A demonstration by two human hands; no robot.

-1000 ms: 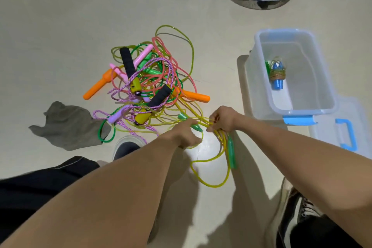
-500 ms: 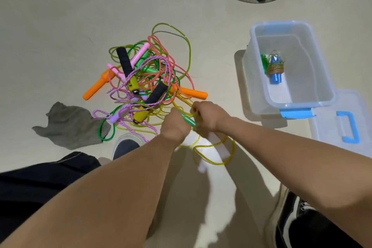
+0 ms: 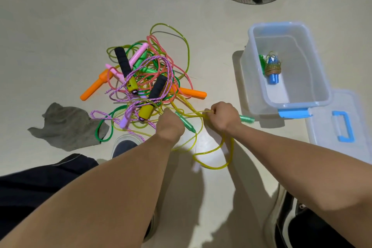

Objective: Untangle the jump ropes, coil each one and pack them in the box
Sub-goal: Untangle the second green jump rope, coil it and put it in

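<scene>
the right hand [image 3: 221, 116] pinched the yellow rope [image 3: 213, 164] with a green handle [image 3: 247, 119] poking out beside the box [image 3: 287, 104]. the left hand [image 3: 171, 125] gripped the other green handle [image 3: 186, 124] beside the tangled pile [image 3: 145, 78]. half a second earlier the hands were touching; they had since spread apart
</scene>
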